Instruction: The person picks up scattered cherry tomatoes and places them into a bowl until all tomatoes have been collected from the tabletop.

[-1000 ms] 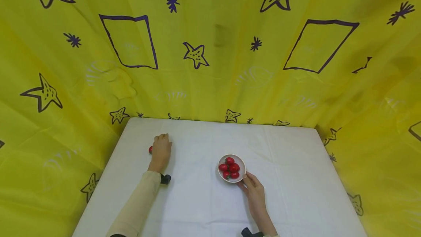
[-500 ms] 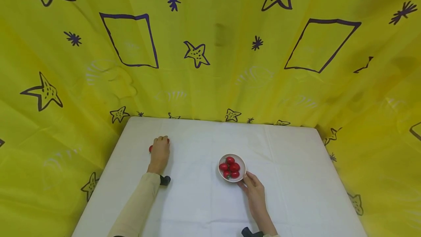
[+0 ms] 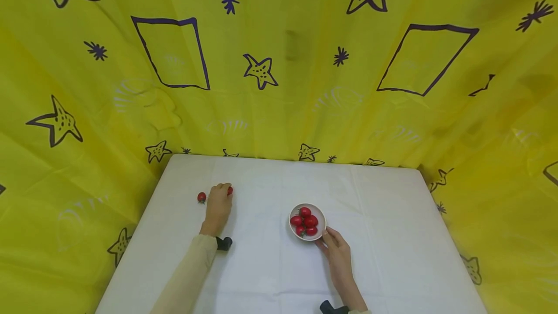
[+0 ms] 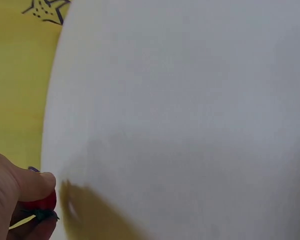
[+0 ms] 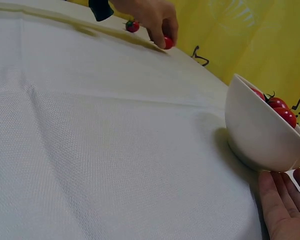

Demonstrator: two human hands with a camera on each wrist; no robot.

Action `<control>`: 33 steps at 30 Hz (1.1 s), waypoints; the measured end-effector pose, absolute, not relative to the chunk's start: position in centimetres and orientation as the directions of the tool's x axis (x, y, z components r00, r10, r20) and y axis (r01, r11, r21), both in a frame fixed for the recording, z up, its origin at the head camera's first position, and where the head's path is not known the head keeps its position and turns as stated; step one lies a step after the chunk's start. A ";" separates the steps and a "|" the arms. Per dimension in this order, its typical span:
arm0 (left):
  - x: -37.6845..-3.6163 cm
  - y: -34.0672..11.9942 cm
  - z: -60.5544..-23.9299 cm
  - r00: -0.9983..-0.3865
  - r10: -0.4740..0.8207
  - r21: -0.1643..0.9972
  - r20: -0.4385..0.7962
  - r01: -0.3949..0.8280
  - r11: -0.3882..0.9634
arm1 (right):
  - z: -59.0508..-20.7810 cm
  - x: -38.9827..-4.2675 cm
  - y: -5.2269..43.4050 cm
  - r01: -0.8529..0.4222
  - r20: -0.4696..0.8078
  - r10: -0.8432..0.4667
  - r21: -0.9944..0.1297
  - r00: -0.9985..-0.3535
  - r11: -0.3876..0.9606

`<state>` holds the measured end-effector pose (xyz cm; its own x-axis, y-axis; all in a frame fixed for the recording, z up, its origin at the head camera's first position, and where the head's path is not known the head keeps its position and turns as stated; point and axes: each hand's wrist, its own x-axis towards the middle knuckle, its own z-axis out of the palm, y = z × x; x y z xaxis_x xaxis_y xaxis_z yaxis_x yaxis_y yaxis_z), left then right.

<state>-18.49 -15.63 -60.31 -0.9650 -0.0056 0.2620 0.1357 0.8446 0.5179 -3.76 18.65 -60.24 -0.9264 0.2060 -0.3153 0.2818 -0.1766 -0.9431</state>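
My left hand (image 3: 218, 209) pinches a red cherry tomato (image 3: 230, 191) between thumb and fingers on the left side of the table. Its green stem end shows below the thumb in the left wrist view. Just left of this hand, a second cherry tomato (image 3: 201, 197) lies on the cloth. Right of the table's middle stands a small white bowl (image 5: 260, 130) with several cherry tomatoes (image 3: 310, 222) inside. My right hand (image 3: 340, 258) holds the bowl at its near right side, the thumb at the rim and the fingers low against the wall near the base.
A white cloth (image 3: 261, 265) with a few creases covers the table. Yellow curtains (image 3: 287, 110) printed with starfish hang behind the far edge and along both sides. Each wrist wears a black camera mount (image 3: 224, 243).
My left hand has shifted slightly right and toward me with the pinched tomato, which now shows beside the fingers. The other loose tomato is uncovered. The right hand and bowl stay put.
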 end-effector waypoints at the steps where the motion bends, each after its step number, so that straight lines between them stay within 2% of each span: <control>1: -18.3 -15.3 -60.1 -0.965 -0.012 0.539 0.260 0.135 0.831 | -60.3 -3.7 18.6 0.281 -0.315 0.206 -0.943 -0.926 -0.177; 6: -17.1 -13.2 -58.9 -0.965 -0.020 0.623 0.260 0.152 0.767 | -60.3 -3.7 18.7 0.279 -0.314 0.210 -0.944 -0.926 -0.179; 11: -15.8 -11.5 -57.9 -0.961 0.013 0.627 0.275 0.190 0.756 | -60.4 -3.7 18.6 0.280 -0.316 0.215 -0.943 -0.924 -0.181; 22: -13.3 -8.5 -56.9 -0.928 0.232 0.645 0.292 0.370 0.669 | -60.6 -3.7 18.6 0.277 -0.313 0.212 -0.944 -0.926 -0.182; 33: -11.8 -5.6 -56.7 -0.872 0.360 0.650 0.332 0.488 0.582 | -60.5 -3.8 18.5 0.268 -0.306 0.218 -0.945 -0.927 -0.186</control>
